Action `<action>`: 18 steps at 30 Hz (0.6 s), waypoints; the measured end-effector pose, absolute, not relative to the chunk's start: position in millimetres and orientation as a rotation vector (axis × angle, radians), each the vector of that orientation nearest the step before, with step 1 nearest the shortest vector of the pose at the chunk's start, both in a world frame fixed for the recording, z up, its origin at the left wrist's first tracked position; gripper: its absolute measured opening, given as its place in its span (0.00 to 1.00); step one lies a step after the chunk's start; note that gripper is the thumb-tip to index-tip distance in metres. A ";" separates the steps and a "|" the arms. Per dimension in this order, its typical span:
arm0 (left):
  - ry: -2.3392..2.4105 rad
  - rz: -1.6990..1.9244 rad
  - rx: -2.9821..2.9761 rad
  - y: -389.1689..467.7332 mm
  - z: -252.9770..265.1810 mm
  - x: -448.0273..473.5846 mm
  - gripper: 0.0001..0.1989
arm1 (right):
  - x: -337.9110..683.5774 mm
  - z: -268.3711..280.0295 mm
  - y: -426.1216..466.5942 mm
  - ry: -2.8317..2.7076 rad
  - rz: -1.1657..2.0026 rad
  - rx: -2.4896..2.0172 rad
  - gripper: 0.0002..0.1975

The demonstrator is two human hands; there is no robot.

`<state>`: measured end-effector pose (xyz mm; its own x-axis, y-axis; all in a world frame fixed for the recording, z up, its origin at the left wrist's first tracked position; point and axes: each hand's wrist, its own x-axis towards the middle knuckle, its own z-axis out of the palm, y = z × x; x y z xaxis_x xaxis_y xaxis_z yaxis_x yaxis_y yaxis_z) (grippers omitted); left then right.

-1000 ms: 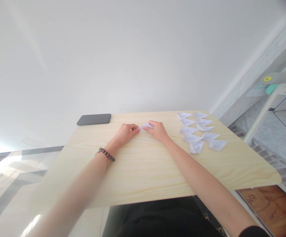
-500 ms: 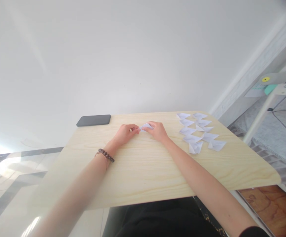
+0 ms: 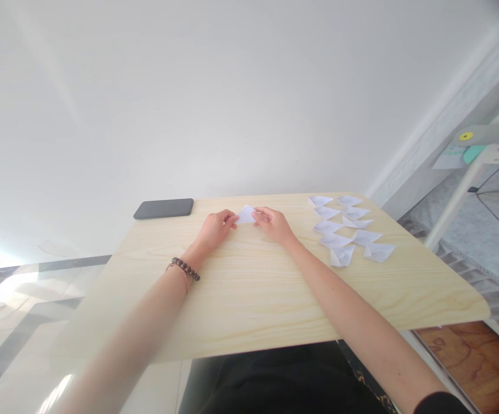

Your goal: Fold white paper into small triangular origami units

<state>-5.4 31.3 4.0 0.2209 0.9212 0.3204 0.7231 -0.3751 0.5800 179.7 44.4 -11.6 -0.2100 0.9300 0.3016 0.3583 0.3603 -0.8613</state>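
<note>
Between my two hands is a small folded piece of white paper (image 3: 246, 214), roughly triangular with its peak upward. My left hand (image 3: 217, 227) pinches its left corner between thumb and fingers; dark beads circle that wrist. At the right corner, my right hand (image 3: 274, 224) has thumb and fingers closed on the paper. Several folded white paper boats (image 3: 327, 227) lie in two rows on the table's right side, some way from my right hand.
The pale wooden table (image 3: 249, 299) stands against a white wall (image 3: 241, 103). A black phone (image 3: 164, 209) lies at its back left. Past the right edge rises a white metal frame (image 3: 452, 201) with a yellow round cap (image 3: 465, 136).
The paper has turned so that a broader triangular face shows between my hands. My left hand has shifted slightly left, and the hands are a little farther apart.
</note>
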 end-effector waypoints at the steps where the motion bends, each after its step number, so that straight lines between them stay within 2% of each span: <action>1: 1.538 0.924 2.181 31.3 3.1 -6.2 0.15 | 180.1 -11.6 44.7 -1.762 0.832 -1.152 0.19; 10: 1.484 0.912 2.122 31.9 1.2 -5.2 0.17 | 183.8 -11.4 44.1 -1.899 0.728 -1.150 0.18; 14: 1.498 0.930 2.094 33.1 1.4 -5.8 0.17 | 183.4 -11.9 44.9 -1.849 0.799 -1.141 0.19; 18: 1.477 0.979 2.020 34.9 -0.9 -8.9 0.17 | 183.8 -11.7 46.6 -1.743 1.021 -1.067 0.22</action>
